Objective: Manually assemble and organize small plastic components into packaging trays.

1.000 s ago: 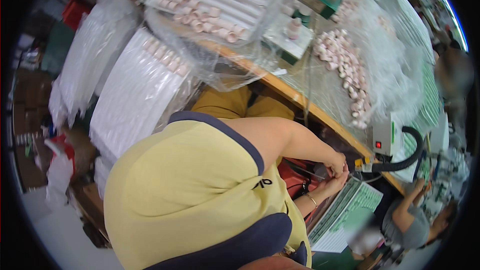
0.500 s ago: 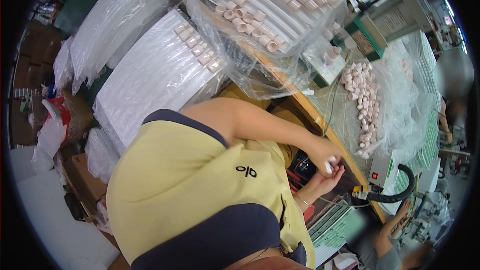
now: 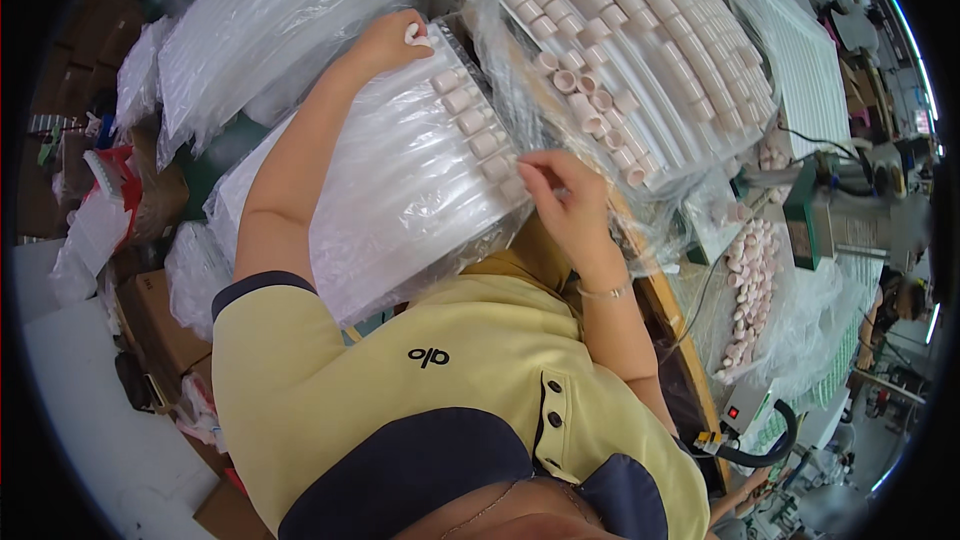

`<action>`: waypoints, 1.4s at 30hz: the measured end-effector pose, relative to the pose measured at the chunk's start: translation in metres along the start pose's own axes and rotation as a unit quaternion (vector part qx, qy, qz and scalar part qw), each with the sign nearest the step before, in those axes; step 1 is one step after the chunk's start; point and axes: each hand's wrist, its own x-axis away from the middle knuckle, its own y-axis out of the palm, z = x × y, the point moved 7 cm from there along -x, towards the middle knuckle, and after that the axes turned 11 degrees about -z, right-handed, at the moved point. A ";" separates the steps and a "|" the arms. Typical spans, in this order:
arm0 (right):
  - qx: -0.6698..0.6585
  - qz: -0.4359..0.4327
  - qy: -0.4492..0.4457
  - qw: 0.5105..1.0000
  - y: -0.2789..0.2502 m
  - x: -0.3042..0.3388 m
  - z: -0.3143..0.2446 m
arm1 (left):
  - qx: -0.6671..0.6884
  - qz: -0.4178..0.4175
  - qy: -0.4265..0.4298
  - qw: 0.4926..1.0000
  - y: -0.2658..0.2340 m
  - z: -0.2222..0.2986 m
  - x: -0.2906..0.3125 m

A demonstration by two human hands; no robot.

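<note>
My left hand [image 3: 390, 43] is at the far top edge of a bagged bundle of long whitish plastic tubes [image 3: 350, 180]. White covers show on its fingertips; the fingers are bent together, and whatever they grip is hidden. Along the bundle's right end runs a row of short pale pink sleeves [image 3: 470, 125]. My right hand [image 3: 572, 208], with a bracelet at the wrist, hovers at the near end of that row. Its thumb and forefinger are apart beside the last sleeve, and no object shows between them.
Right of the bundle, a larger tube stack [image 3: 640, 70] carries many pink sleeves. A wooden table edge [image 3: 665, 300] runs beside my right forearm. Loose pink pieces [image 3: 752, 290] lie on the table, near a white box with a black hose [image 3: 770, 452]. Cartons stand at left.
My hands were together by the table edge at right. Now they are apart: the left has gone far left and up to the bundle, the right to the sleeve row. My view has turned.
</note>
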 end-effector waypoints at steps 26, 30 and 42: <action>0.255 0.025 -0.052 0.965 0.089 -0.132 0.040 | -0.055 0.142 0.109 0.982 0.021 0.025 0.043; 0.252 -0.017 -0.027 0.967 0.095 -0.136 0.051 | -0.023 0.190 0.120 0.974 0.013 0.033 0.049; 0.257 0.010 -0.069 0.964 0.095 -0.141 0.045 | 0.029 -0.036 0.128 0.991 0.040 0.017 0.021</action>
